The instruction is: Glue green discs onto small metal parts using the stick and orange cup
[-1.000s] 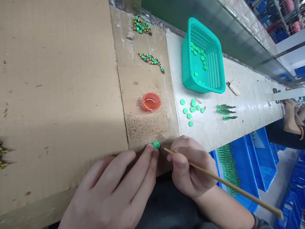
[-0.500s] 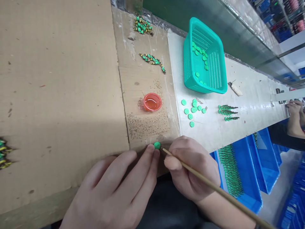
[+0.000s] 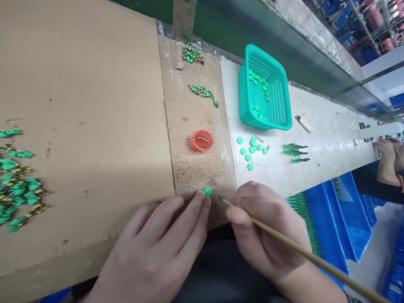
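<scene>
Near the table's front edge, a small round green button (image 3: 208, 192) lies at the fingertips of my left hand (image 3: 160, 244). Two of those fingertips press against its near left edge and hold it on the cardboard. My right hand (image 3: 268, 227) pinches a thin brush (image 3: 284, 242) with a long wooden handle and a dark tip. The tip is just right of the button, apart from it. Beyond the hands stands a small red cup (image 3: 203, 141) with clear liquid inside. Tiny brownish specks (image 3: 195, 166) are scattered around the cup.
A teal basket (image 3: 267, 86) holds green buttons; several loose buttons (image 3: 253, 149) lie in front. Green-and-yellow pieces (image 3: 20, 189) pile up at left, with more (image 3: 192, 54) at the back. Blue bins (image 3: 331, 227) stand at right. A co-worker's hands (image 3: 386, 151) show far right.
The brush tip has moved slightly right, away from the button, with my right hand. My left hand stays on the button. The view has shifted, showing more of the left pile.
</scene>
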Motion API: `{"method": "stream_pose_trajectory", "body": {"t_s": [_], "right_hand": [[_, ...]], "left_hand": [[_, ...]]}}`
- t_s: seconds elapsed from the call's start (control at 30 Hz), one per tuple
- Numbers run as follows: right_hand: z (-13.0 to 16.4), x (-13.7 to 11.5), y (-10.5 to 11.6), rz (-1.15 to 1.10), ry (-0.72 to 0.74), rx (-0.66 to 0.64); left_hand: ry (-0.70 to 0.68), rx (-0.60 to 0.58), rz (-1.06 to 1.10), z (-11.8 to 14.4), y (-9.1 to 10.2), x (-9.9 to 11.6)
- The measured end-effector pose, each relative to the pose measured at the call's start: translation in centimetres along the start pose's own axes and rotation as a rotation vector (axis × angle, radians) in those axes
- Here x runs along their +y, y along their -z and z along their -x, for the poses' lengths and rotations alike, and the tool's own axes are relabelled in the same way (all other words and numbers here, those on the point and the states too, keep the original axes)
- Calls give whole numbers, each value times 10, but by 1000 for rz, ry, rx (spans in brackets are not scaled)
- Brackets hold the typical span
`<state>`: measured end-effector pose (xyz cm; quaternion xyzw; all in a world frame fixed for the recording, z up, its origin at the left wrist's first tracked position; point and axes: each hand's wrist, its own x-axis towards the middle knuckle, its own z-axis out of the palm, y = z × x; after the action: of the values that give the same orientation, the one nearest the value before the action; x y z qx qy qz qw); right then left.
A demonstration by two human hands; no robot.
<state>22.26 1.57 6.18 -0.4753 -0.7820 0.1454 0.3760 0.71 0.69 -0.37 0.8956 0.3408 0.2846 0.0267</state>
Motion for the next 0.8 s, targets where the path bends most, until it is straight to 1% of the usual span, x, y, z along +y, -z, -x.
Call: {"method": "stream_pose_trajectory", "body": {"t_s": [0.1,0.17,0.2,0.27,0.4,0.53,0.7,0.8], "right_hand": [[8,4,3,-72,-76,192],[15,12,2,-147,-128,269],[19,17,1,-185,-151,278],[24,28,-1,-239,-168,240],[29,42,-5,-214,-125,41],[26,47,-9,-223,-88,9],[17,49,-13,-155,-5,-148],[18,48,-14,-120,-24,-147]], "left_hand": [[13,29,-14,-4,-1,0],[17,30,-18,-7,0,0],[18,30,-20,-8,0,0],[24,33,-21,-10,1,0],[51,33,-18,-12,2,0],[62,35,5,-15,4,0],[57,34,5,-22,8,2],[65,24,-8,-24,10,4]]}}
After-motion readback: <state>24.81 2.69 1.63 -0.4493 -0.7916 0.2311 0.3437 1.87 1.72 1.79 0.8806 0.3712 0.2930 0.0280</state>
